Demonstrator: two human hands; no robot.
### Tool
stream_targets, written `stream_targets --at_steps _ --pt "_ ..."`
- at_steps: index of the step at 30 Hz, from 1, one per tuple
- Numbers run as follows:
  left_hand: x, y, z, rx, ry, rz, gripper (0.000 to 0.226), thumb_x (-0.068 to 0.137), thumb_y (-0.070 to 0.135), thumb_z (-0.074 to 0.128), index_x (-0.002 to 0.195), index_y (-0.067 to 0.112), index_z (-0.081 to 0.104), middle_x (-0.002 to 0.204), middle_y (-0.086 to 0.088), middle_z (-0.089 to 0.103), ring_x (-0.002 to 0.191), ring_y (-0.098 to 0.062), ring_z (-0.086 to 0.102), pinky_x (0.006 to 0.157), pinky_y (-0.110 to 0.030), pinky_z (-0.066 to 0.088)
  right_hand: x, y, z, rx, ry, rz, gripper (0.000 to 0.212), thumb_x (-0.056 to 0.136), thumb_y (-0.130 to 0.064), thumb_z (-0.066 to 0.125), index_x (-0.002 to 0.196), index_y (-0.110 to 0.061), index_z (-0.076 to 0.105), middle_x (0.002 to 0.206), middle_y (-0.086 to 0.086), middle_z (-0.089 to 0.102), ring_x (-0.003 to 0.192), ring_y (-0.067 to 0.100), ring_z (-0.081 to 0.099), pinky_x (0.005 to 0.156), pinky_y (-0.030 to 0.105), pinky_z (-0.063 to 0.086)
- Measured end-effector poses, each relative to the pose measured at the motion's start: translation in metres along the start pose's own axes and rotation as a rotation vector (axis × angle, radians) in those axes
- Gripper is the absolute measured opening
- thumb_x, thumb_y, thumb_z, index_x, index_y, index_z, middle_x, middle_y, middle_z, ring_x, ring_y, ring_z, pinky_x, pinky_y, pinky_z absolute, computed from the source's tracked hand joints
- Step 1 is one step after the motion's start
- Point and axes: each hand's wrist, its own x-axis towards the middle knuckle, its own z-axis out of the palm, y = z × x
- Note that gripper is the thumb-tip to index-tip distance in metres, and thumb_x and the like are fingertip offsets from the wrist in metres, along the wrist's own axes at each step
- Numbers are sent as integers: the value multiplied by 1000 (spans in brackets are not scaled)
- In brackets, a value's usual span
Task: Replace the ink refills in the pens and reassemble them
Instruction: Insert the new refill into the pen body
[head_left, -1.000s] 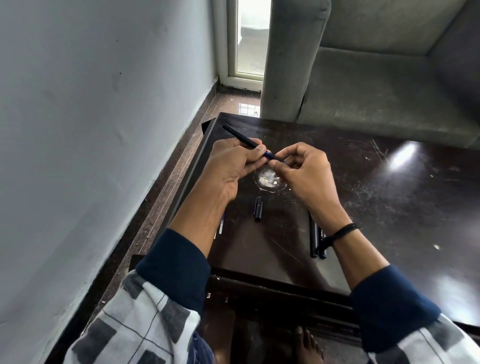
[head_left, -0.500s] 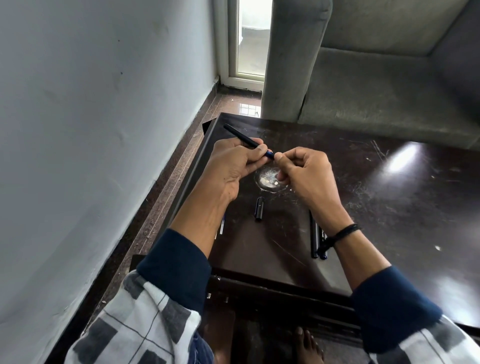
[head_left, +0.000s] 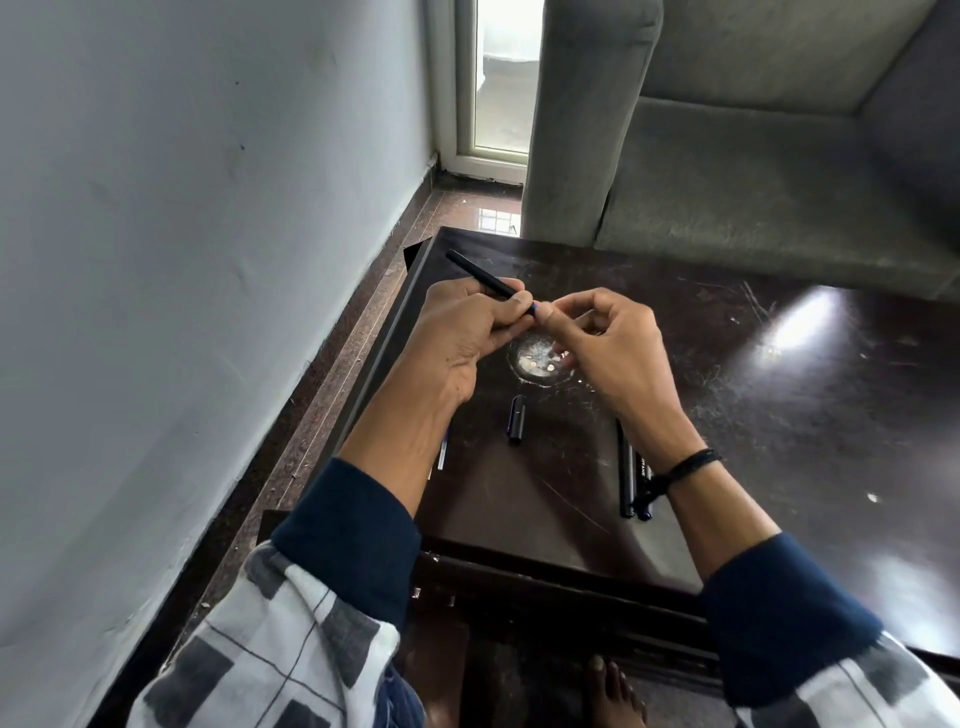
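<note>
Two black pens (head_left: 627, 467) and a loose cap (head_left: 517, 420) lie on the dark counter (head_left: 753, 415), nearer than its pale worn patch (head_left: 537, 358); above the patch, the left hand (head_left: 462, 338) grips a black pen barrel (head_left: 483, 275), the right hand (head_left: 608, 343) pinching its blue tip end.

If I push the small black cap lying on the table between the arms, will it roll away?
The cap is a short round tube, so it may roll sideways on the glossy table. It looks small, so it is probably light and easily flicked away.
</note>
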Motion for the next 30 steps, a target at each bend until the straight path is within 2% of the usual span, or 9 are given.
stream_targets --at_steps 2,4,7,11,15,18,22,25,30 --pt "0 0 0 10 2 -1 12 88 -11 65 98 -6 68 87 -14 70 88 -23 72 78 -27 62 0 1 1 -39 -5 -15 17 84 -39 83 88 -27 71 78 3 73 69 21 70 65 34 56" --pt "0 0 1 6 -1 -7 10 87 -11 66 95 -4 69 85 -13 71 86 -21 73 78 -27 62 0 2 1 -62 1 -21 13 88 -32 81 82 -26 71 72 0 72 65 17 67 65 35 55" --pt "0 0 0 -2 0 -7 10 87 -10 67 94 -4 69 86 -13 70 86 -21 73 77 -26 62 0 1 1 -59 2 16 27 97 -40 68 77 -23 74 62 -3 69 59 7 60 65 37 52" --pt "0 0 0 7 -3 2 12 87 -11 66 98 -6 69 88 -14 70 90 -24 73 80 -29 62 0 1 1 -1 -14 25 28 92 -53 70 83 -27 73 70 2 73 66 17 70 75 48 60" --pt "1 0 -2 11 3 7 10 87 -11 66 91 -2 69 84 -13 71 85 -20 73 74 -25 62 2 4 3 -49 -3 -12 21 82 -41 84 86 -30 66 76 1 72 72 23 71 69 40 57" --pt "0 0 -1 -1 3 -2 10 87 -11 66 93 -4 69 83 -13 71 81 -19 73 75 -25 62 3 5 3 -49 18 -12 17 86 -29 81 78 -27 67 70 1 71 66 21 69 67 38 54" --pt "0 1 -1 10 8 3 13 87 -11 66 100 -7 68 87 -14 70 80 -19 73 78 -27 62 2 5 4 -34 -4 9 22 94 -40 72 78 -24 71 65 -1 71 62 12 67 70 39 55" --pt "-1 1 -1 10 0 10 14 88 -11 65 101 -8 68 88 -16 70 86 -21 72 78 -28 62 1 3 3 -27 -8 -11 23 86 -47 79 88 -26 71 75 2 72 66 13 66 67 37 55" --pt "-2 2 0 14 0 -1 11 88 -11 65 97 -5 68 88 -15 71 84 -20 73 78 -27 62 1 1 1 -56 25 -24 16 85 -32 83 81 -26 69 74 0 71 69 21 70 69 39 57"
